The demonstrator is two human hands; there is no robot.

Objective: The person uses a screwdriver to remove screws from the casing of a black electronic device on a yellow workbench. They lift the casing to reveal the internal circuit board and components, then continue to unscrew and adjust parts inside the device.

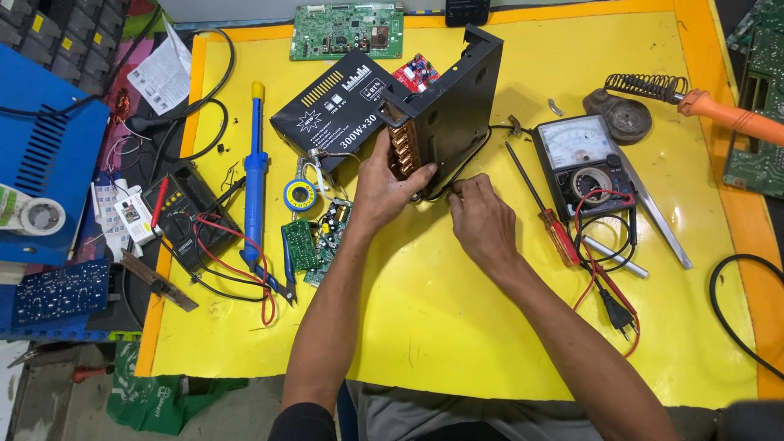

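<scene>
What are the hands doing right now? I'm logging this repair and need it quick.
Left hand: closed on the front end of the tilted black amplifier case, holding it.
Right hand: fingertips pinched at the case's lower edge; what they hold cannot be told.

A black panel point(333, 110) with white and yellow printed markings lies just above the left hand point(382, 189). Right of the right hand point(483, 222), the analog meter's pale dial face point(575, 140). Far left, a white printed leaflet point(166, 75).

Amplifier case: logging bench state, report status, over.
Left hand gripping black amplifier case, tilted up. Right hand at its lower edge. Red screwdriver lies alongside.
</scene>
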